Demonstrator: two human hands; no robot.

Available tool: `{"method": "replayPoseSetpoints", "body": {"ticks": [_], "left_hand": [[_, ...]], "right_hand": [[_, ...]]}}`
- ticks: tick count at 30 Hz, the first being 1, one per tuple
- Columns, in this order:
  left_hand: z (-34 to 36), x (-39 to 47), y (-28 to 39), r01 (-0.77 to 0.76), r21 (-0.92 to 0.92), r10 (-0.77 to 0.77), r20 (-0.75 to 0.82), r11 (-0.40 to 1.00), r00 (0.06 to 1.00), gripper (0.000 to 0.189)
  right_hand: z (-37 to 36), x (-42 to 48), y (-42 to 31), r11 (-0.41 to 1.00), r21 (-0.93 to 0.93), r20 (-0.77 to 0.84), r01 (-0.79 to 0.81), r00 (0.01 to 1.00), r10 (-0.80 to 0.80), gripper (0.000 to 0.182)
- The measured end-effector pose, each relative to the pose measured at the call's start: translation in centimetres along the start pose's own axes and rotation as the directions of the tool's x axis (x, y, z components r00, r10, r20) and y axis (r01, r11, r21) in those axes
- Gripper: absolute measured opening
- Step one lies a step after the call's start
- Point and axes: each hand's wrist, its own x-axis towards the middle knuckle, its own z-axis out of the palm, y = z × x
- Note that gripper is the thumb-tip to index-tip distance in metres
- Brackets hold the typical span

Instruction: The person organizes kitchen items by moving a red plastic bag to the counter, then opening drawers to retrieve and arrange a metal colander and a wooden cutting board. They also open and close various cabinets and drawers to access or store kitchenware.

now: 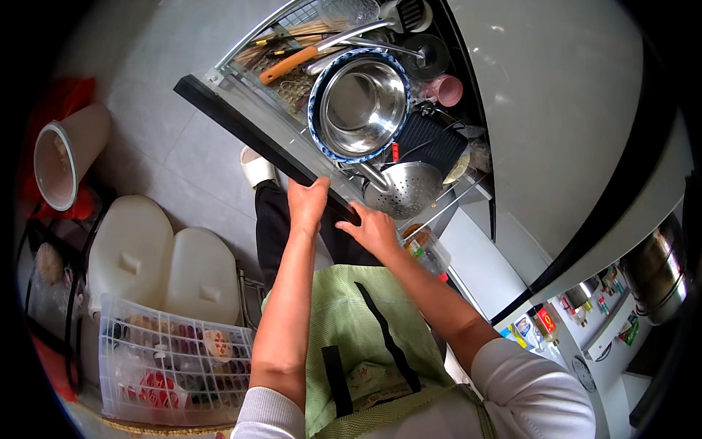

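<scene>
My left hand [308, 202] grips the black top edge of a drawer front [241, 131], its thumb on the inner side. Farther along the same edge, my right hand [374, 228] is closed over it too. The drawer is a wire pull-out basket, drawn out from under the countertop [548, 104]. Inside it, near my hands, lie a steel pot [356, 112] within a blue-and-white rim [314, 129] and a perforated metal strainer [411, 189]. Behind them are a wooden-handled slotted turner [290, 65], a pink cup [445, 90] and a black ridged pan [430, 142].
To the left are two white plastic jugs [131, 247], a clear plastic basket [175, 362] of packaged items and a tilted bin [71, 156]. Grey floor tiles [164, 110] show beyond the drawer. Bottles and packets [543, 324] stand at the right.
</scene>
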Motion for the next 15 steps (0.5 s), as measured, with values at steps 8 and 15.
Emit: {"method": "replayPoseSetpoints", "body": {"ticks": [8, 15], "left_hand": [[0.2, 0.0, 0.8, 0.084, 0.019, -0.086, 0.069, 0.996, 0.994, 0.042], [0.8, -1.1, 2.7, 0.076, -0.016, -0.076, 0.019, 0.997, 0.997, 0.011]], "right_hand": [[-2.1, 10.5, 2.0, -0.145, 0.897, 0.442, -0.417, 0.845, 0.301, 0.073], [3.6, 14.2, 2.4, -0.518, 0.839, 0.399, -0.165, 0.834, 0.381, 0.05]]}}
